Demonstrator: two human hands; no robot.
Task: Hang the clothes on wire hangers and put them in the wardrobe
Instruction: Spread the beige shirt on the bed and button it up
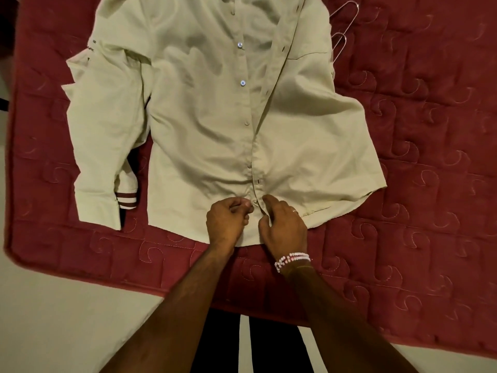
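A pale cream button-up shirt [204,125] lies flat, front up, on a dark red quilted mattress [419,200], its hem towards me. My left hand [227,220] pinches the left front edge at the lowest button near the hem. My right hand [285,226], with a ring and a pink bead bracelet, grips the right placket edge beside it. The upper part of the front lies unbuttoned. Wire hangers [343,30] stick out from behind the shirt's right shoulder at the top.
Another garment with a white cuff and dark red stripes [127,197] lies under the shirt's left sleeve. The mattress corner is at the lower left, with pale floor [53,319] around it. My dark trousers show at the bottom.
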